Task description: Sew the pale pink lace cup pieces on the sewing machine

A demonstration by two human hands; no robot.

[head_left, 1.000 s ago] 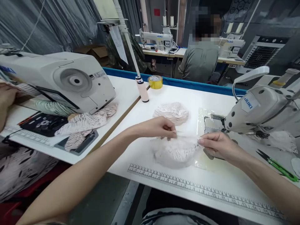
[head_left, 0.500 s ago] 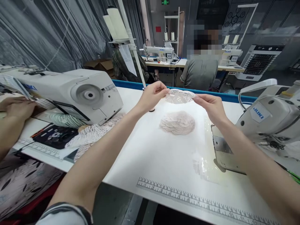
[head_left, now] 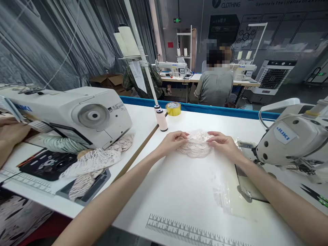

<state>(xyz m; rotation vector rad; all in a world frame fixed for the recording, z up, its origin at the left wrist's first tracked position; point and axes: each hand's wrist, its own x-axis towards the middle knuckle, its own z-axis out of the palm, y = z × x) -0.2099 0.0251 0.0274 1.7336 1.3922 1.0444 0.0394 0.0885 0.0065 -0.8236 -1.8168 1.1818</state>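
White laminate made up the broad bench (head_left: 179, 191) that carried the scallop-edged stack of pale pink lace (head_left: 196, 152). To the right of the stack, well apart from it, stood the bulky white metal sewing machine (head_left: 271, 147) with a blue JUKI label. The bare left hand (head_left: 174, 140) was at the stack's left side and the bare right hand (head_left: 224, 141) at its right, each grip pinching one end of the bunched white lace piece (head_left: 197, 136). That piece was above the far part of the stack; whether its underside touched could not be told. Beyond the stack, to its left, sat the round roll of glossy yellow tape (head_left: 173, 109), with the slim pale pink thread spools (head_left: 161, 121) left of the stack and nearer than the tape.

Good handling here seemed to call for level hands and light, equal tension, since such soft mesh would likely stretch or skew. Its bunched middle needed smoothing before either grip let go, and its border was best squared with the stack's scallops, without fingertips dragging the layers beneath.
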